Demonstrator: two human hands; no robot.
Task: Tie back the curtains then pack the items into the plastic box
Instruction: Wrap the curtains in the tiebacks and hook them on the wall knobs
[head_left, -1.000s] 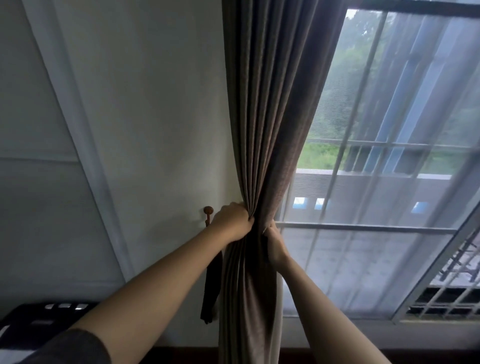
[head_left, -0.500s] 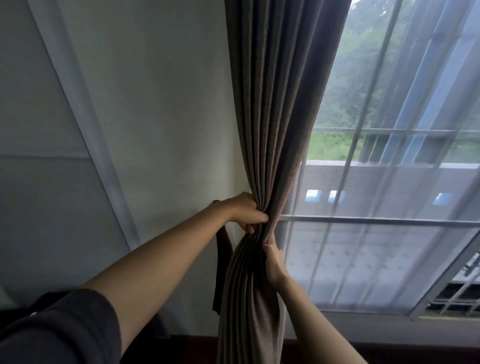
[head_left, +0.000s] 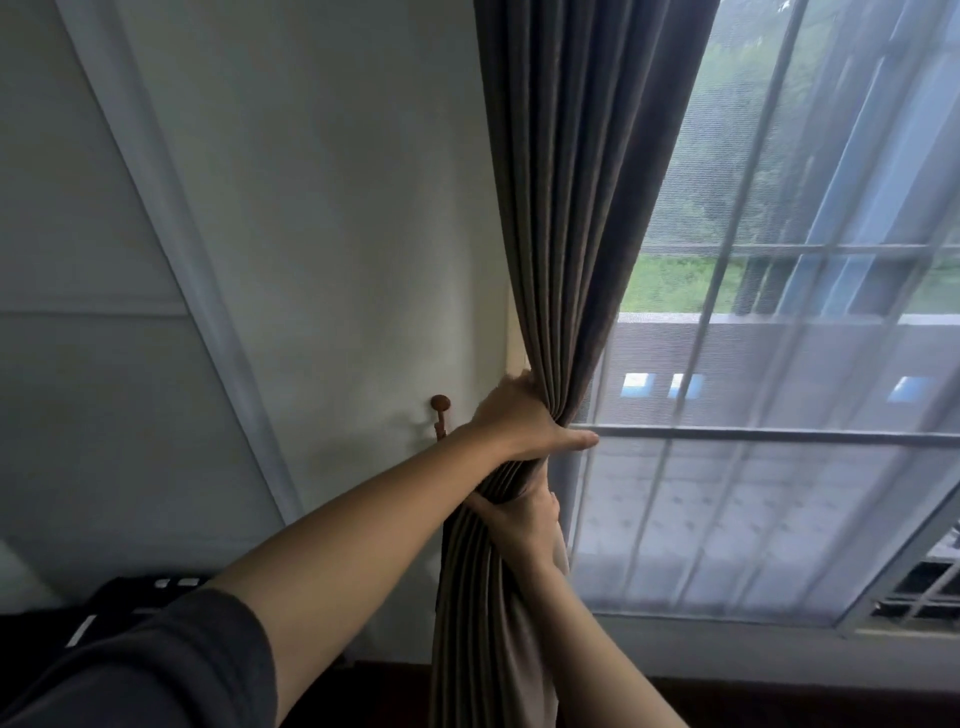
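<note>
A grey-brown pleated curtain hangs beside the window and is gathered into a tight bunch at mid height. My left hand wraps around the bunch, thumb pointing right. Just below it my right hand grips the same gathered folds from the window side. A round wooden tieback hook sticks out of the wall just left of my left hand. The tieback strap and the plastic box are not visible.
A sheer white curtain covers the window with its bars on the right. The plain wall is on the left. A dark object with pale buttons lies at the lower left. Dark flooring runs along the bottom.
My left hand closed fully around the gathered curtain and pulled it toward the wall. My right hand moved up close beneath it. The wooden hook, hidden half a second ago, shows again.
</note>
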